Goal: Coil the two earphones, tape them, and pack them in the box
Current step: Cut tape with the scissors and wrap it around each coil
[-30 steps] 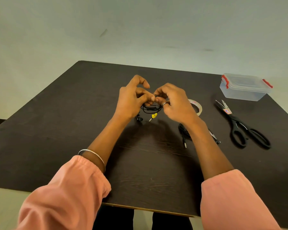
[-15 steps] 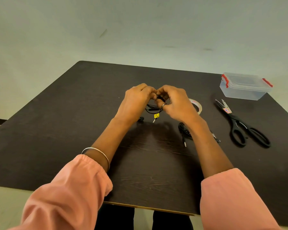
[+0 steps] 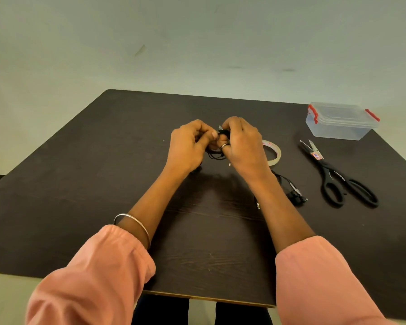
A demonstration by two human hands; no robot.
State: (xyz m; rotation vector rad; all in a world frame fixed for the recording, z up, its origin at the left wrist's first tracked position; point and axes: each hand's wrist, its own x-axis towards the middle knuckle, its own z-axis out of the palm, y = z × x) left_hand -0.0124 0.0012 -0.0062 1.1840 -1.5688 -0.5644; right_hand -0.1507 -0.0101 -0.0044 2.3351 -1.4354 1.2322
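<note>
Head view: a coiled black earphone (image 3: 217, 153) is pinched above the dark table (image 3: 103, 184) between the curled fingers of the left hand (image 3: 189, 146) and the right hand (image 3: 240, 146). A second earphone (image 3: 291, 191) is laid beneath the right forearm. Tape roll (image 3: 273, 152), scissors (image 3: 335, 177) and the lidded box (image 3: 340, 120) are placed further right.

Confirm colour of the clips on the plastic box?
Red clips on the clear plastic box, one at each end. Head view, far right of the table.
</note>
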